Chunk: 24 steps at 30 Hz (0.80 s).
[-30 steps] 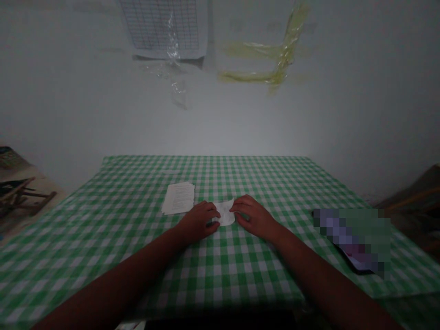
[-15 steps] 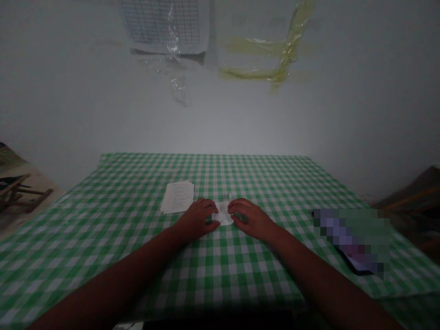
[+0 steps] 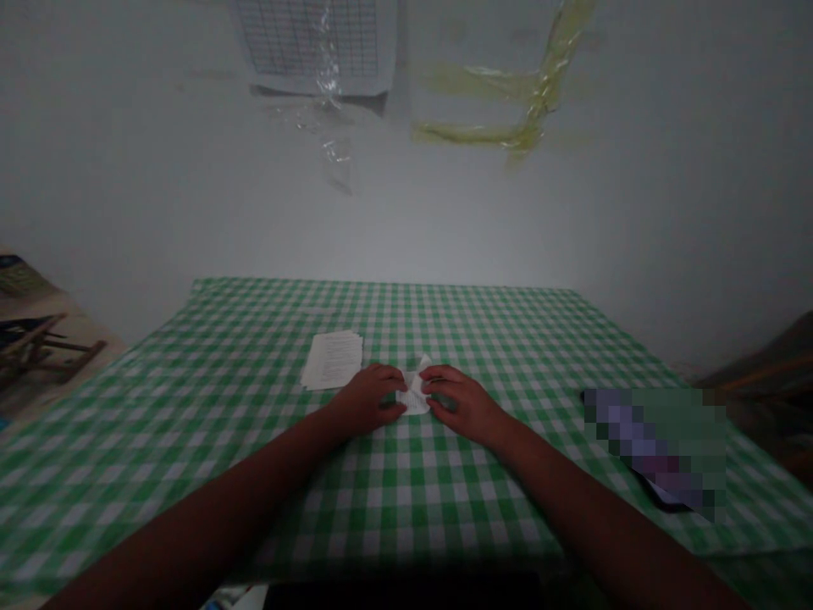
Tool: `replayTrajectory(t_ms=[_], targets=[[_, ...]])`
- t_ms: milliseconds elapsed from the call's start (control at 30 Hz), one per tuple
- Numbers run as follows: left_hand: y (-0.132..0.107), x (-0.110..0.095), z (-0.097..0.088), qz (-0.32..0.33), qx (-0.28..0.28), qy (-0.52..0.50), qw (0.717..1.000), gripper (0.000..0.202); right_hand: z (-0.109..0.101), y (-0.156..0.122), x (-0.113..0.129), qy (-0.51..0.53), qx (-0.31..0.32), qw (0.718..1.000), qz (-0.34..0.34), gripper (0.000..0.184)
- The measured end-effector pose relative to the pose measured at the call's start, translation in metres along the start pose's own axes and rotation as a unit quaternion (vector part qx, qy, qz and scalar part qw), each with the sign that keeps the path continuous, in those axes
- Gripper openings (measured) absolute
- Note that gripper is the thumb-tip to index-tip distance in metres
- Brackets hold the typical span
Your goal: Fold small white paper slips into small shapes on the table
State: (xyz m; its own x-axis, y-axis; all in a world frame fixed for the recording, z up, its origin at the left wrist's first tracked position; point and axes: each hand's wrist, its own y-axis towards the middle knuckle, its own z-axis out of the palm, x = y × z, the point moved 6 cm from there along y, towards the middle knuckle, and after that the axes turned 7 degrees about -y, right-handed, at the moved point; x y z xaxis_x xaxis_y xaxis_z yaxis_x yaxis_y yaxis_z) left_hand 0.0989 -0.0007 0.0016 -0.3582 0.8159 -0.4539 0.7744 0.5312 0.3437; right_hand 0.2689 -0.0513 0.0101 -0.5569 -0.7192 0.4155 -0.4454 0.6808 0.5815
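Note:
A small white slip of paper [image 3: 414, 396] lies on the green-and-white checked tablecloth [image 3: 406, 491], mid-table. My left hand [image 3: 369, 398] presses its left side with curled fingers. My right hand [image 3: 458, 400] pinches the slip's right edge with fingertips together. The paper looks folded or bunched between the two hands, and most of it is hidden by my fingers.
A stack of printed white sheets [image 3: 333, 359] lies just left of my hands. A dark flat object, partly blurred out [image 3: 657, 457], sits at the right edge. The white wall behind carries a grid sheet [image 3: 314, 42] and yellowed tape [image 3: 508, 110]. Wooden furniture [image 3: 31, 352] stands at left.
My hands have drawn closer together, and the paper slip between them looks narrower and more folded than a second ago.

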Motion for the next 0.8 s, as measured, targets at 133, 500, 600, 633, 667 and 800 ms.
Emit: replayTrajectory(t_ms=[133,500,600,633,667,800], targets=[[-0.001,0.003,-0.004,0.013,0.002,-0.027,1.000,0.031,0.001,0.000,0.000,-0.002,0.003,1.000,0.005,0.022],[-0.003,0.010,-0.004,0.005,0.000,-0.016,1.000,0.031,-0.006,0.003,0.008,-0.045,-0.016,0.999,-0.015,0.016],[-0.002,0.008,-0.005,0.001,0.007,-0.017,1.000,0.031,-0.005,0.001,0.007,-0.031,-0.005,1.000,-0.005,0.023],[-0.002,0.007,-0.005,-0.001,0.008,-0.017,1.000,0.032,-0.004,0.001,0.006,-0.027,0.000,1.000,-0.001,0.027],[-0.002,0.007,-0.005,-0.002,0.008,-0.017,1.000,0.032,-0.003,0.000,0.006,-0.024,0.007,1.000,0.004,0.031],[-0.003,0.006,-0.006,-0.003,0.007,-0.019,1.000,0.035,-0.001,0.000,0.007,-0.013,0.030,0.999,0.018,0.040]])
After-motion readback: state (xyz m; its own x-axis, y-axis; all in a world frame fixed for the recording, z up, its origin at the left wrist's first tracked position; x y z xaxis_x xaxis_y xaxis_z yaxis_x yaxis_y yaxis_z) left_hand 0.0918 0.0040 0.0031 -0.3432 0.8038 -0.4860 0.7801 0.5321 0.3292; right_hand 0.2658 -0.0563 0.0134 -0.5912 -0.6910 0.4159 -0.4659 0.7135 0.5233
